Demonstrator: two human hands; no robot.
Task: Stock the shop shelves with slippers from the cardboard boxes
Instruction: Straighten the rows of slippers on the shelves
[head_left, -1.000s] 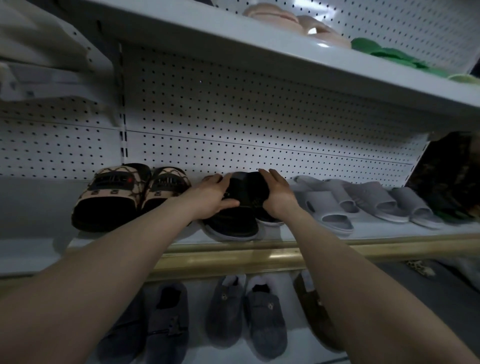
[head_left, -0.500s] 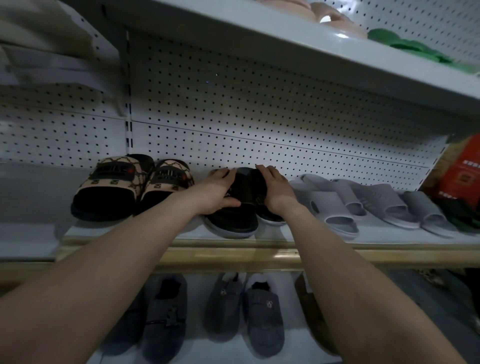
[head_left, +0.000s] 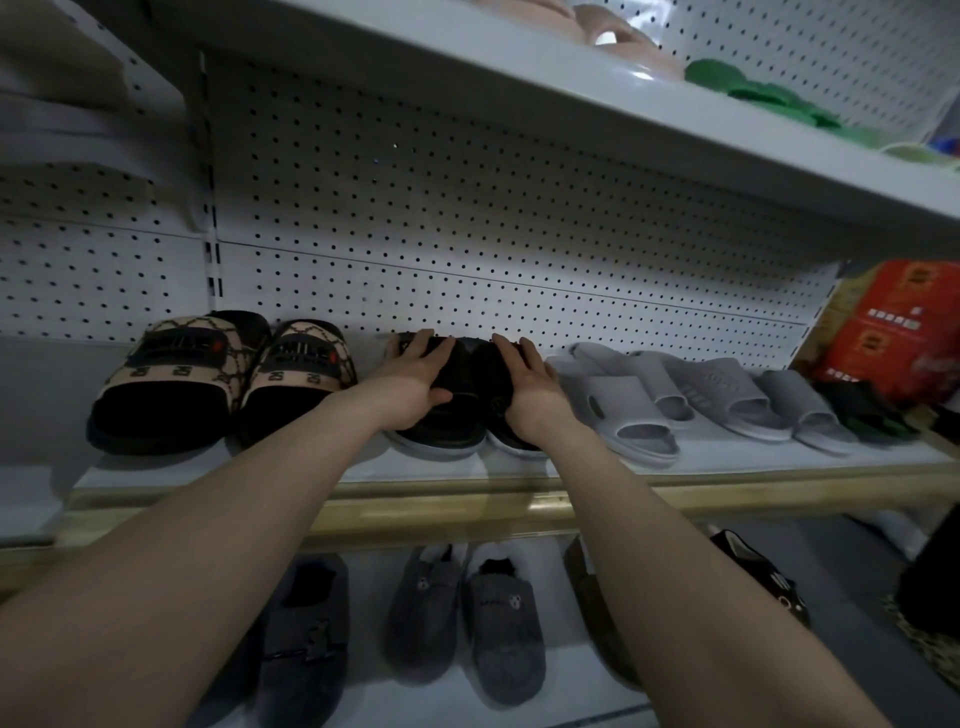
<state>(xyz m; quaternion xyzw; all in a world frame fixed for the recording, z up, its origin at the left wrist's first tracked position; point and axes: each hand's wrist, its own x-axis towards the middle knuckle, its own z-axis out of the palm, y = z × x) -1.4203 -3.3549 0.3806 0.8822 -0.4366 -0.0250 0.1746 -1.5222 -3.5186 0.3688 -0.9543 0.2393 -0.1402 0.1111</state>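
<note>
- Left hand (head_left: 415, 384) is clasping the black slippers (head_left: 457, 428); the right hand (head_left: 530, 392) is pressing straight fingers on them.
- The pair is sitting on the shelf (head_left: 779, 462) beneath the fingers, likely being straightened, with the row seemingly nearing full.

I see open air between the middle shelf (head_left: 374, 468) and the upper shelf (head_left: 519, 88) overhead, so entry from the near side is free. The pegboard (head_left: 467, 218) closes the far side. Left of the black slippers (head_left: 457, 421) a narrow bare strip separates them from the patterned slides (head_left: 228, 384). On the right, the grey slides (head_left: 639, 415) sit just beside them.
</note>
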